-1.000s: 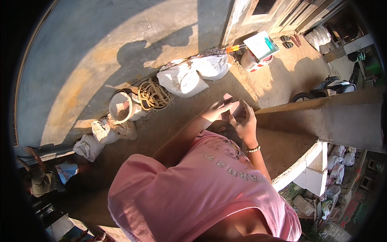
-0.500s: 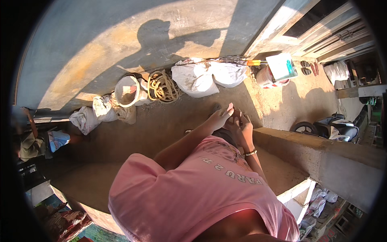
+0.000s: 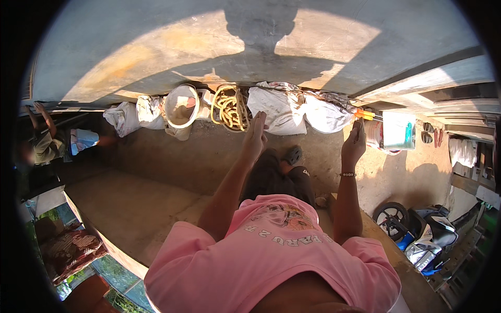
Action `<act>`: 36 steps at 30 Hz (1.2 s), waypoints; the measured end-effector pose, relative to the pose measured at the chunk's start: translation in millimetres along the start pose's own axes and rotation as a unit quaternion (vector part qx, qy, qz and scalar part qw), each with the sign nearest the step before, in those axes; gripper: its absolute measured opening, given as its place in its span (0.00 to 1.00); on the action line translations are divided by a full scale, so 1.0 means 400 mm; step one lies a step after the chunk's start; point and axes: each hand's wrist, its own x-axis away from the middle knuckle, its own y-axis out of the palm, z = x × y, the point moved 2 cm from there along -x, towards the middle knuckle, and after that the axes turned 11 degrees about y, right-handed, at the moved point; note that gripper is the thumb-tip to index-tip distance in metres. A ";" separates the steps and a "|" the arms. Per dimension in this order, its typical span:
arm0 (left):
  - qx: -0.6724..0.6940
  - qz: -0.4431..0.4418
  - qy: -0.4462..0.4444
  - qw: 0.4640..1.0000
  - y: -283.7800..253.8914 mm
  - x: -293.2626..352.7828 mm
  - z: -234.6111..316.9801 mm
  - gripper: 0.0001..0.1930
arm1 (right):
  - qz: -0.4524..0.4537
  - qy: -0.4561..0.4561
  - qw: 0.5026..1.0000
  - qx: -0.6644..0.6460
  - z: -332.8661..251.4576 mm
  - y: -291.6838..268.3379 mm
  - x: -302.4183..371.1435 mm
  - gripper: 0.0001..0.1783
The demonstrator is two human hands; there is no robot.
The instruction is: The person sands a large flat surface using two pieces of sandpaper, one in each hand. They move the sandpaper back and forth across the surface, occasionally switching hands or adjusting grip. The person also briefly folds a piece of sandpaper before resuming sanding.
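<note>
Left hand [image 3: 254, 140] and right hand [image 3: 354, 143] found parted, with the far wall [image 3: 323, 41] faced squarely

Half a second earlier, the hands were close together in front of the pink shirt [image 3: 271, 255]. At inspection they stood well apart, raised to either side of the body. The left was narrow, its fingers straight and close together, with nothing seen in it. The right was also extended, above a beaded bracelet [image 3: 347, 175]; shade lay over it, and no held object could be made out.

The view had also turned: the far wall, previously slanted, ran nearly level across the scene, and the motorcycle [image 3: 430, 235] at right showed more fully.

The change left the two hands sharing no object. In the view, the left was nearest the white sacks [image 3: 282, 117] at the foot of the wall, while the right overlapped the area beside the orange handle [image 3: 364, 113]. Contact with either was not evident; both things appeared to lie beyond the hands.

Left of the sacks lay a rope coil [image 3: 227, 109], then an open bucket [image 3: 175, 100]. A pale container with a teal patch [image 3: 399, 133] stood farther right. Another person [image 3: 49, 143] was at far left.
</note>
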 end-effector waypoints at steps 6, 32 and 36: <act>-0.180 0.117 0.285 0.934 0.011 -0.269 0.033 0.27 | 0.106 -0.114 0.988 -0.011 -0.114 0.290 -0.279 0.29; -0.390 0.437 0.735 0.340 0.071 -1.014 -0.019 0.32 | 0.291 -0.496 0.818 0.027 -0.081 0.916 -0.392 0.41; -0.404 0.432 0.724 0.355 0.071 -1.011 -0.024 0.36 | 0.323 -0.516 0.792 0.047 -0.067 0.910 -0.380 0.41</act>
